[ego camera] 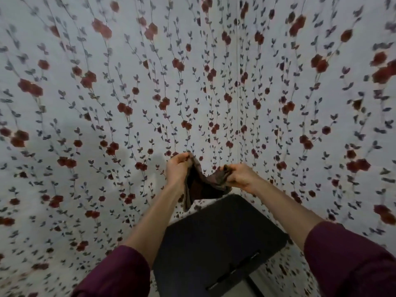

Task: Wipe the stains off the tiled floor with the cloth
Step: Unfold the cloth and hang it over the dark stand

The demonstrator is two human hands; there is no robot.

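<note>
A dark brown cloth (pixel 200 186) hangs stretched between both hands, held up in front of a wall corner. My left hand (pixel 177 169) pinches its upper left edge. On the other side, my right hand (pixel 241 176) is bunched around the cloth's right end. The cloth sags in the middle, and a fold of it drops down below my left wrist. Both forearms reach forward from dark red sleeves. The tiled floor is out of view, apart from a pale strip (pixel 256 276) at the bottom that I cannot make out clearly.
Wallpaper with red flowers and dark leafy vines (pixel 128 93) covers both walls, which meet in a corner seam (pixel 237 103). A black flat-topped table (pixel 218 236) stands in that corner, directly below my hands.
</note>
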